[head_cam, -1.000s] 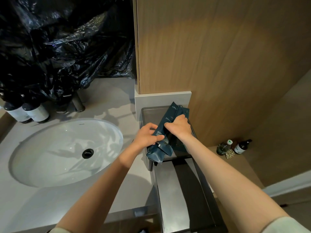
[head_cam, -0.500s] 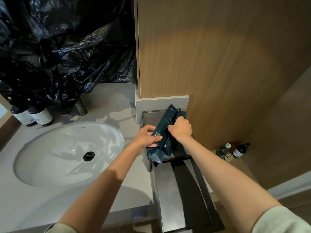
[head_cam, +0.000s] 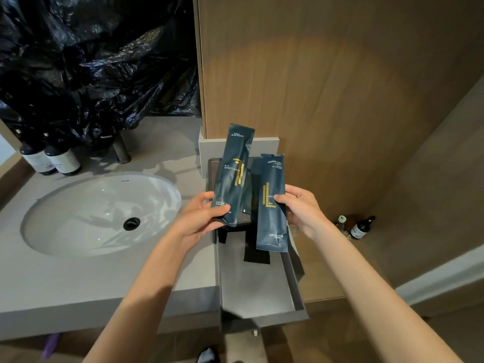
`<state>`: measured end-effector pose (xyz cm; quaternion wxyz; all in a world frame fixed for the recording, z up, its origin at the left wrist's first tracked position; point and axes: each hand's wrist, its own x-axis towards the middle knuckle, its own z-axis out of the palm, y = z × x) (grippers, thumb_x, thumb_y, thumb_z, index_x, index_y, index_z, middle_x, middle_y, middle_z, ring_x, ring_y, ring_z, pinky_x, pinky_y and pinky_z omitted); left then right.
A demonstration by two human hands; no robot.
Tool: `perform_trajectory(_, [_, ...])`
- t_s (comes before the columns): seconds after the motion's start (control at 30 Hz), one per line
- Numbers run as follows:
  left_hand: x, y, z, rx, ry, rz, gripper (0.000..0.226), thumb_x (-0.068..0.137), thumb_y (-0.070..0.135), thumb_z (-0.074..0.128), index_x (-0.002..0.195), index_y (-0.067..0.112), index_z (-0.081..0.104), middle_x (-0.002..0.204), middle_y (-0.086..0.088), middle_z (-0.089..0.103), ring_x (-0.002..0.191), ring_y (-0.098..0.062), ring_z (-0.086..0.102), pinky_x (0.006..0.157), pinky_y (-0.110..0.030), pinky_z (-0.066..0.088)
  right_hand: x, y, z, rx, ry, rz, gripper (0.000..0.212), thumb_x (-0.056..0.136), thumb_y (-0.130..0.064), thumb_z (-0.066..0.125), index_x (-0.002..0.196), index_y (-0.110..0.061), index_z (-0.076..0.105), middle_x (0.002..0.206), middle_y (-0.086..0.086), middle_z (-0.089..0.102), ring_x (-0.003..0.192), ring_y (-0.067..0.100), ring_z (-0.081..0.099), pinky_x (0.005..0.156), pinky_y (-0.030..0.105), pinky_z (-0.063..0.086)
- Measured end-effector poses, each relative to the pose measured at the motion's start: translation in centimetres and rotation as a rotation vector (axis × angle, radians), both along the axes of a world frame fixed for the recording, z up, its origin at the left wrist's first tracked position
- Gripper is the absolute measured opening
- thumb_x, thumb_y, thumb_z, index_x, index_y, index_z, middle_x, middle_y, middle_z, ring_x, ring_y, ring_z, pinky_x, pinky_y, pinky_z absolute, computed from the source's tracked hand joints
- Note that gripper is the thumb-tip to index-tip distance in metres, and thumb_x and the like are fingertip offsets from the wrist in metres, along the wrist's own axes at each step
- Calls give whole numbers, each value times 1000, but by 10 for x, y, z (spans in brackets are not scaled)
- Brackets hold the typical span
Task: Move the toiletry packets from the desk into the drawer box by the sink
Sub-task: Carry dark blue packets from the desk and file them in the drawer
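Note:
Two long dark blue toiletry packets with gold lettering are held up over the grey drawer box, which stands to the right of the sink with its drawer pulled out toward me. My left hand pinches the lower end of the left packet, which points up and away. My right hand grips the right packet at its middle; its lower end hangs over the drawer. More dark packets show behind and between the two.
A white oval sink sits in the grey counter on the left. Two dark bottles and black plastic sheeting are at the back. A wooden wall panel rises behind the box. Small bottles stand on a low ledge at right.
The bundle that both hands held together over the box has been split: each hand now holds its own packet, lifted and spread apart. The view has moved closer.

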<state>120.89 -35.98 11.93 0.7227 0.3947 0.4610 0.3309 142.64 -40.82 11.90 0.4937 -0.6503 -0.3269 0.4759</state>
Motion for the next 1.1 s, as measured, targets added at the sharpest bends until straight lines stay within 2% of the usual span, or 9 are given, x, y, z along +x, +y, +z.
perform_trajectory(0.1, [0,-32,-4,-16,-50,-11,46,84,-10,60,125,6,48,111,-10,68,94,-23,68,73,-32,60,1,-29,8,46,19,77,27,91,-7,60,111,-23,68,100,-4,76,100,17,70,78,32,57])
perform_trajectory(0.23, [1,-72,-15,19,-62,9,56,83,-13,58,130,17,47,121,-9,66,107,-26,65,76,-35,59,0,-58,10,60,-6,140,29,89,-13,64,115,-26,66,106,-5,74,107,20,67,99,50,49])
perform_trajectory(0.43, [4,-124,-23,95,-35,28,46,87,-4,59,129,14,53,117,-7,68,103,-22,66,84,-34,53,-9,-93,7,98,-51,174,29,89,-12,65,116,-22,65,102,-4,75,104,27,68,96,62,45])
perform_trajectory(0.53, [-1,-137,-26,94,-5,109,41,89,2,60,127,16,54,115,-3,70,102,-18,68,79,-30,53,-10,-105,2,91,-56,194,32,89,-12,65,120,-20,63,104,-5,74,102,18,69,94,52,51])
perform_trajectory(0.6, [-10,-143,-26,108,47,176,39,90,4,60,125,19,54,112,0,70,99,-16,67,77,-28,53,-7,-111,0,59,-51,236,28,90,-11,64,116,-23,64,97,-8,74,92,7,70,78,30,59])
perform_trajectory(0.67, [-23,-146,-29,124,98,217,39,90,6,60,126,18,54,114,-2,69,99,-19,66,76,-30,52,-2,-117,-3,-13,-31,299,30,90,-8,63,116,-23,63,98,-5,74,84,4,71,63,17,54])
perform_trajectory(0.9, [-65,-146,-31,127,117,239,41,89,5,60,127,19,53,113,-2,69,97,-16,66,65,-21,53,-20,-116,-24,-331,-14,423,33,90,-7,62,123,-12,59,96,5,72,83,12,68,63,21,55])
perform_trajectory(1.0, [-79,-144,-33,110,116,232,42,89,6,61,128,20,53,116,-4,68,103,-21,65,73,-27,51,-39,-105,-33,-370,6,358,31,91,-4,60,121,-8,58,107,10,70,82,13,66,69,24,55])
perform_trajectory(1.1, [-90,-143,-35,97,132,218,43,89,7,61,129,21,52,117,-3,68,106,-21,65,81,-32,51,-58,-91,-43,-386,-6,290,31,92,0,56,123,-6,56,111,11,66,79,11,63,63,21,51])
